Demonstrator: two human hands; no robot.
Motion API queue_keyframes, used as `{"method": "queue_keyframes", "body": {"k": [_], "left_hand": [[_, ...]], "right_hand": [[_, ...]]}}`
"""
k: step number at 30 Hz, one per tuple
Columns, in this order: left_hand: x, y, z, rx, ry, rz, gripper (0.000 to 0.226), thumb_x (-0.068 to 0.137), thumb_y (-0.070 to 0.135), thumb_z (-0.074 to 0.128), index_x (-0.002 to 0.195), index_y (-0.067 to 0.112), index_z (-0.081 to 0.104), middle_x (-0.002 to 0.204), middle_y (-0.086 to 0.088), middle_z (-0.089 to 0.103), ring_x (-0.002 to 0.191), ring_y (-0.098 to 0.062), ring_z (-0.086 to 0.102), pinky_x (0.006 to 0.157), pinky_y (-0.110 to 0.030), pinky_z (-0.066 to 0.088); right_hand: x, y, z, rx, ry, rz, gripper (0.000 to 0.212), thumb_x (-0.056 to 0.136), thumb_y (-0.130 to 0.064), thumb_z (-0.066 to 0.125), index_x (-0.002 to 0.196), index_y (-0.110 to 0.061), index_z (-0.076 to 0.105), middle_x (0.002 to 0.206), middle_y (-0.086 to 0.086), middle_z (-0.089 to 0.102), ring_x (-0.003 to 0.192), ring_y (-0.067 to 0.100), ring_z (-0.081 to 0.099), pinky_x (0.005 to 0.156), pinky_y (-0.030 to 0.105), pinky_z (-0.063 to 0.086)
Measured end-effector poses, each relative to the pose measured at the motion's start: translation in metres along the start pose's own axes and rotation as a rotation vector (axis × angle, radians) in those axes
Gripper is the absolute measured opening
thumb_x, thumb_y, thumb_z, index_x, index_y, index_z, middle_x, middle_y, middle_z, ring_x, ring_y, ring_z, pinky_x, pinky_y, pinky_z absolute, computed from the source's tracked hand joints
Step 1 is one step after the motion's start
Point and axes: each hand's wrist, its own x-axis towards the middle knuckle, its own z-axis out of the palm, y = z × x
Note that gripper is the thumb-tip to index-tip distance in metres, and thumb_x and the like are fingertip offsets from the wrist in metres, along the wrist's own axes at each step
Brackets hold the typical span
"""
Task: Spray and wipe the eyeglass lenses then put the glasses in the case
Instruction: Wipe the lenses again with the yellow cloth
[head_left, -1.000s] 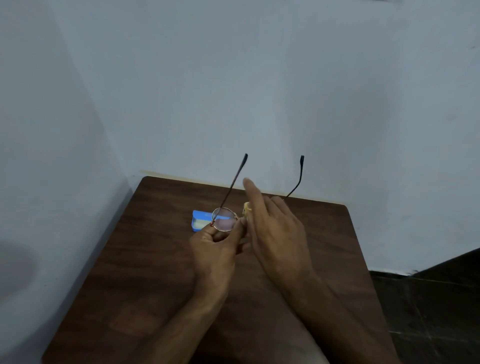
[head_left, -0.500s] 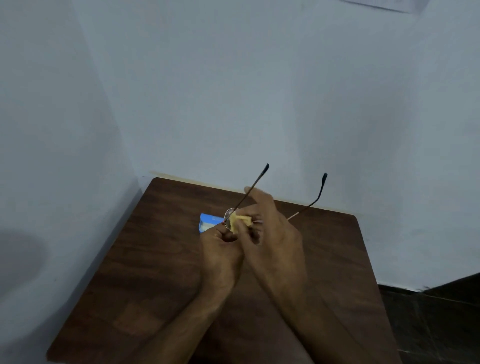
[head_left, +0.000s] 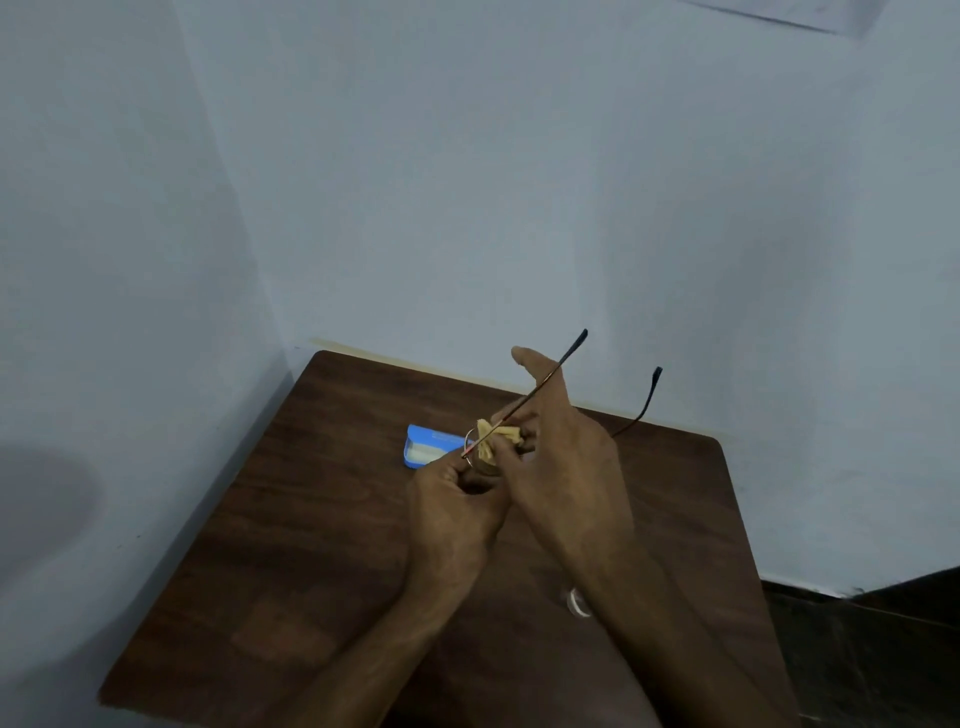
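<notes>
1. The glasses (head_left: 569, 351) are held up in the air, just right of the blue case (head_left: 426, 451) and slightly nearer the person than it.
2. The left hand (head_left: 457, 512) has its fingers curled round the frame at the left lens. The thumb and fingertips pinch the rim, so this hand carries the glasses.
3. The right hand (head_left: 569, 467) pinches a small tan cloth (head_left: 493, 439) against that same lens. Its forefinger sticks out straight and takes no part in the grip.
4. Both side arms of the glasses are unfolded. They point up and to the right, away from the case and towards the wall.
5. The case lies flat on the brown table (head_left: 322, 545), with its long side running roughly left to right. A pale inside shows, so it looks open.
6. Wiping looks like the step in hand; the second lens is hidden behind the right hand.
7. For putting the glasses away, the case sits just left of and beyond the fingers, and the left hand is the nearer one. The side arms would need folding first, and the frame turning to lie along the case.
8. A small clear thing (head_left: 576, 603) shows by the right forearm, well to the near-right of the case; I cannot tell what it is.
</notes>
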Motion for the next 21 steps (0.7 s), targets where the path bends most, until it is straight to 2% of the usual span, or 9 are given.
{"method": "queue_keyframes", "body": {"k": [3,6,9,12,14,17,19,21], "left_hand": [[0.002,-0.004,-0.001,0.022,-0.019,-0.022,0.033,0.084,0.01,0.083,0.076,0.039,0.069,0.064,0.034,0.069,0.071,0.012,0.068,0.064,-0.005,0.05],[0.004,-0.007,-0.006,0.004,-0.028,0.0,0.028,0.082,0.003,0.081,0.087,0.03,0.078,0.072,0.019,0.077,0.076,0.002,0.074,0.069,-0.01,0.054],[0.003,-0.006,-0.006,0.013,-0.016,0.034,0.022,0.08,0.015,0.086,0.083,0.035,0.078,0.071,0.015,0.078,0.074,-0.001,0.074,0.066,-0.012,0.054],[0.006,-0.003,-0.005,0.016,-0.011,0.045,0.016,0.078,0.022,0.088,0.081,0.035,0.079,0.071,0.017,0.078,0.071,-0.001,0.073,0.066,-0.013,0.054],[0.009,-0.001,-0.006,0.01,-0.014,0.041,0.024,0.079,0.015,0.087,0.087,0.036,0.079,0.073,0.022,0.077,0.074,0.003,0.074,0.068,-0.011,0.054],[0.013,0.0,-0.01,-0.018,-0.029,0.041,0.036,0.081,0.0,0.083,0.088,0.035,0.078,0.071,0.028,0.075,0.075,0.007,0.073,0.067,-0.007,0.052],[0.014,-0.003,-0.01,0.003,-0.02,0.045,0.033,0.081,0.004,0.085,0.086,0.036,0.077,0.071,0.028,0.075,0.075,0.007,0.073,0.068,-0.007,0.053],[0.015,-0.008,-0.011,0.027,-0.006,0.046,0.026,0.08,0.011,0.087,0.09,0.033,0.08,0.075,0.026,0.077,0.078,0.005,0.073,0.072,-0.009,0.054]], "right_hand": [[-0.001,-0.003,0.003,0.274,-0.003,0.054,0.075,0.088,-0.018,0.081,0.147,-0.041,0.039,0.095,-0.017,0.075,0.09,0.001,0.073,0.086,0.032,0.061],[-0.005,-0.002,-0.002,0.392,-0.067,0.053,0.075,0.083,-0.011,0.082,0.142,-0.039,0.046,0.093,-0.018,0.077,0.091,0.003,0.074,0.087,0.033,0.061],[-0.001,0.002,-0.011,0.223,-0.125,0.024,0.077,0.082,-0.016,0.082,0.143,-0.041,0.042,0.089,-0.021,0.075,0.086,0.0,0.07,0.082,0.031,0.058],[0.005,0.0,-0.011,-0.027,-0.063,-0.02,0.078,0.086,-0.02,0.078,0.149,-0.04,0.037,0.079,-0.028,0.061,0.079,-0.003,0.059,0.078,0.021,0.048],[0.004,-0.004,-0.009,-0.027,-0.048,-0.017,0.077,0.087,-0.02,0.077,0.149,-0.04,0.036,0.083,-0.026,0.061,0.083,-0.002,0.06,0.08,0.019,0.048],[0.001,-0.005,-0.009,0.071,-0.12,0.007,0.075,0.085,-0.019,0.078,0.146,-0.039,0.04,0.084,-0.027,0.067,0.084,-0.003,0.066,0.077,0.014,0.05],[0.004,-0.005,-0.007,0.003,-0.123,0.004,0.075,0.085,-0.019,0.077,0.147,-0.038,0.039,0.078,-0.026,0.063,0.076,-0.001,0.063,0.071,0.012,0.047],[0.008,-0.006,-0.004,-0.081,-0.095,0.005,0.076,0.086,-0.019,0.073,0.149,-0.039,0.036,0.076,-0.023,0.057,0.072,-0.001,0.055,0.07,0.016,0.043]]}}
